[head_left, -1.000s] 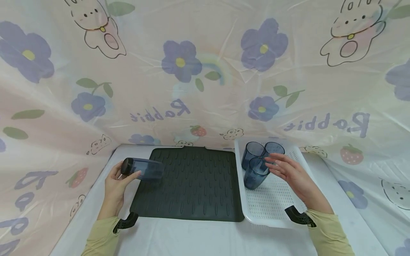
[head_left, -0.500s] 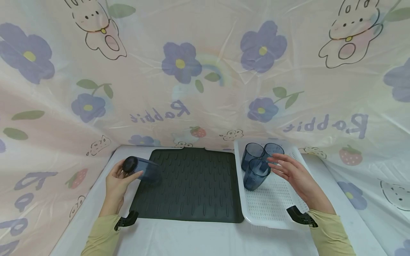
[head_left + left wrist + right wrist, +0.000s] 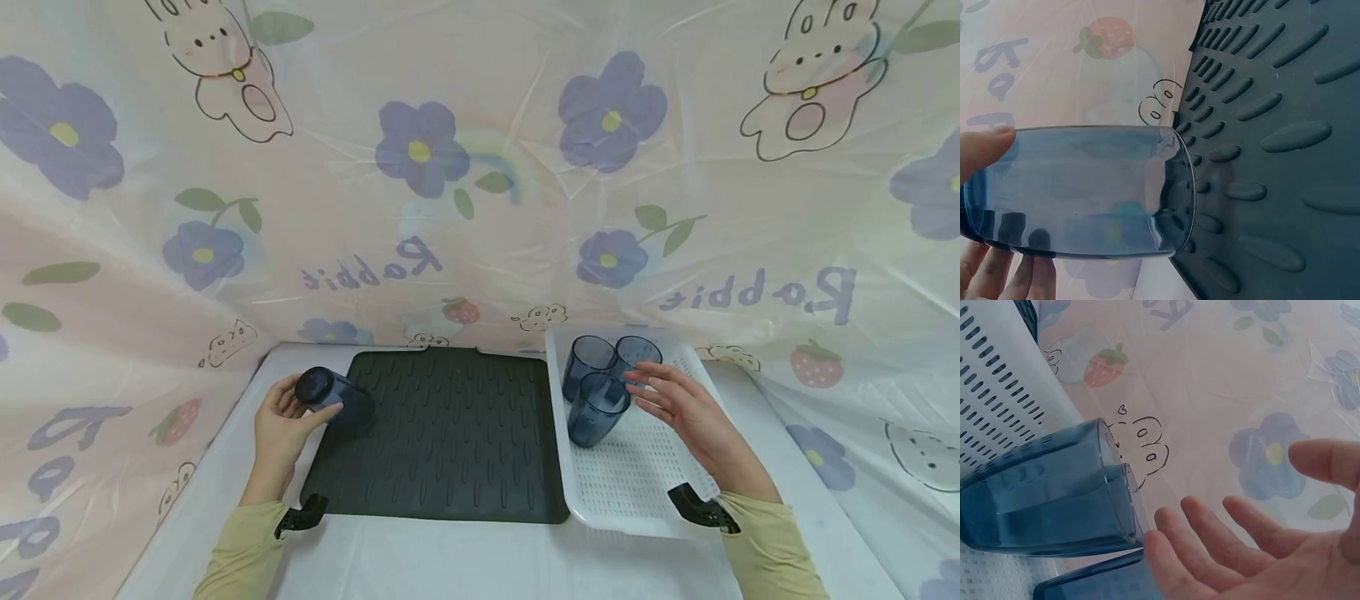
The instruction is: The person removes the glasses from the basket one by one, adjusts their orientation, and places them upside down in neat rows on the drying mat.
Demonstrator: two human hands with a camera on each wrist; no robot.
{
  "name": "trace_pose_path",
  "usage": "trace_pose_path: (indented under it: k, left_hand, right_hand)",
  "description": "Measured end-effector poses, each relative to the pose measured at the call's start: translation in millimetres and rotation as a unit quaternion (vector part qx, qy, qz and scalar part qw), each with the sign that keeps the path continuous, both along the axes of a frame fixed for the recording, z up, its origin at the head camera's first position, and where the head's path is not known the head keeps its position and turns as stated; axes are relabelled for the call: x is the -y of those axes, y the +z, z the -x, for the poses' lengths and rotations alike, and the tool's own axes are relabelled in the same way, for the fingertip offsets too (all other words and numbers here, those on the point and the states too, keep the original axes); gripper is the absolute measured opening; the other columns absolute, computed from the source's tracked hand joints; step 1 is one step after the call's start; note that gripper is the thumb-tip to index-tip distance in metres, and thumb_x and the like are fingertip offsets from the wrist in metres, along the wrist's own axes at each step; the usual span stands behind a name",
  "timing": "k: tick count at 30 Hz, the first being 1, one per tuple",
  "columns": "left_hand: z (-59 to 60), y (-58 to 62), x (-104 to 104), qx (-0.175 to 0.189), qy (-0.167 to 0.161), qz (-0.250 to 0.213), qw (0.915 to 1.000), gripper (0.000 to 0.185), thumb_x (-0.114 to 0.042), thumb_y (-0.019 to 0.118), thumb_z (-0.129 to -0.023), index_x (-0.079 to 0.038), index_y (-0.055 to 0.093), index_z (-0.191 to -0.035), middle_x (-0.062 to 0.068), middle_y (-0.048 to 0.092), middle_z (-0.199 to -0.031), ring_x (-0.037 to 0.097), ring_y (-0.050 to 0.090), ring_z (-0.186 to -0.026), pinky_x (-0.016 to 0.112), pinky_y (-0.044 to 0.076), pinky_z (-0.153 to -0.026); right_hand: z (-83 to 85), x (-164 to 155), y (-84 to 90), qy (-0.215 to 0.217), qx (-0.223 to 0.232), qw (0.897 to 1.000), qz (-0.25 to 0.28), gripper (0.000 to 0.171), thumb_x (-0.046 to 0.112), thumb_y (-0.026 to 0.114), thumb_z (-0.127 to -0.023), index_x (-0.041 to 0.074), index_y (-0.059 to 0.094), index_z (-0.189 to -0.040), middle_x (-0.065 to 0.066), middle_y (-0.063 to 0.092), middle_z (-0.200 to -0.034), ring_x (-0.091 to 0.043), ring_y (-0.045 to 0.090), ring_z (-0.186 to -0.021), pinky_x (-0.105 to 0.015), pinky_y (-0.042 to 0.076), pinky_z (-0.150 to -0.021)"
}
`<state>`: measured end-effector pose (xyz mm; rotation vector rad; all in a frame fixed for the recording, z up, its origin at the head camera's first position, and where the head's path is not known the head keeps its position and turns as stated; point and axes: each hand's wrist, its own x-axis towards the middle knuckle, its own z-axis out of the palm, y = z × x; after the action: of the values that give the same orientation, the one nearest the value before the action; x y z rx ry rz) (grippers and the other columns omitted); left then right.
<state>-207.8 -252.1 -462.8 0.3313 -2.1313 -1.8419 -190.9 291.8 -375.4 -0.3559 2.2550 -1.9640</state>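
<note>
My left hand (image 3: 281, 421) grips a translucent blue cup (image 3: 333, 401) tipped bottom-up, its rim low over the left edge of the dark ribbed mat (image 3: 450, 450). In the left wrist view the cup (image 3: 1079, 190) lies sideways between thumb and fingers (image 3: 985, 150), mouth toward the mat (image 3: 1272, 144). My right hand (image 3: 678, 408) hovers open beside three blue cups (image 3: 597, 385) standing in the white perforated tray (image 3: 637, 483). The right wrist view shows spread fingers (image 3: 1210, 544) close to the cups (image 3: 1047, 500), apart from them.
A flower-and-rabbit patterned plastic sheet (image 3: 480, 167) walls in the back and both sides. The white tabletop (image 3: 480, 558) runs along the front edge. The tray sits against the mat's right side.
My left hand has turned the cup from lying sideways to nearly bottom-up and lowered it toward the mat's left edge. The right hand has stayed by the tray cups.
</note>
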Motion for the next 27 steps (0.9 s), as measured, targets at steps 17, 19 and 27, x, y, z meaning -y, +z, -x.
trace_pose_path:
  k: [17,19,27]
  left_hand:
    - [7.4,-5.1,-3.8,-0.008,-0.013,0.003,0.9999,0.082,-0.006,0.085,-0.071,-0.012,0.044,-0.142,0.008,0.051,-0.134,0.014,0.051,-0.116,0.022,0.043,-0.099]
    - [8.8,-6.6,-3.8,-0.010,-0.015,0.001,0.9998,0.082,-0.006,0.085,-0.071,-0.013,0.045,-0.142,0.008,0.051,-0.134,0.015,0.050,-0.118,0.022,0.043,-0.099]
    - [12.3,-10.8,-6.8,-0.026,-0.012,0.003,0.9996,0.079,-0.003,0.085,-0.070,-0.011,0.048,-0.140,0.009,0.052,-0.134,0.020,0.050,-0.119,0.036,0.039,-0.105]
  right_hand:
    - [1.6,-1.0,-3.6,-0.002,0.006,1.000,0.005,0.042,0.024,0.040,-0.105,0.003,0.036,-0.141,-0.017,0.044,-0.139,-0.019,0.051,-0.123,-0.023,0.045,-0.097]
    - [2.0,-0.4,-2.9,-0.005,0.008,1.000,0.000,0.041,0.024,0.040,-0.105,0.003,0.036,-0.141,-0.020,0.042,-0.140,-0.019,0.051,-0.123,-0.023,0.045,-0.097]
    - [4.7,0.2,-0.5,-0.009,0.018,1.000,-0.016,0.046,0.027,0.039,-0.105,0.001,0.032,-0.143,-0.027,0.034,-0.143,-0.025,0.046,-0.127,-0.022,0.045,-0.097]
